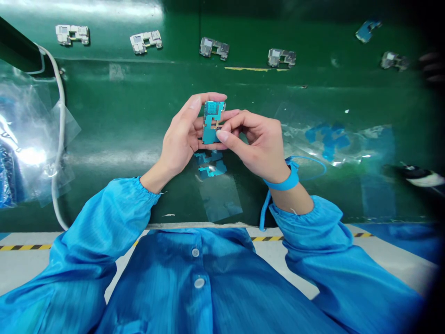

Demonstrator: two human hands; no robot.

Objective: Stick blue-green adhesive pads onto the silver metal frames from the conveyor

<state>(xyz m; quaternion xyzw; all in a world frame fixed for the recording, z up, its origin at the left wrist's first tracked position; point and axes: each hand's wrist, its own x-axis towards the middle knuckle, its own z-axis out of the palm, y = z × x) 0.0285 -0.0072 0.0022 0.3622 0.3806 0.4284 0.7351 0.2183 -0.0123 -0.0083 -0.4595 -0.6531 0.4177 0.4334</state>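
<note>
My left hand (182,134) holds a small teal circuit board (210,123) upright between thumb and fingers. My right hand (253,144) pinches the board's lower right edge, with its thumb on the teal face. Gold-coloured contacts and small parts show on the board, and my fingers hide its back. A blue anti-static wrist strap (283,181) circles my right wrist, with a coiled blue cord (266,208) trailing down toward the bench edge. Below my hands, teal board-shaped pieces (210,166) lie under a clear plastic film (219,197), or may be a reflection.
Several silver metal shield frames (212,48) stand in a row along the far side of the green mat (114,116). Crumpled clear plastic film (31,139) and a white cable (60,139) lie at the left. A dark shape (431,67) at the far right may be another person's hand.
</note>
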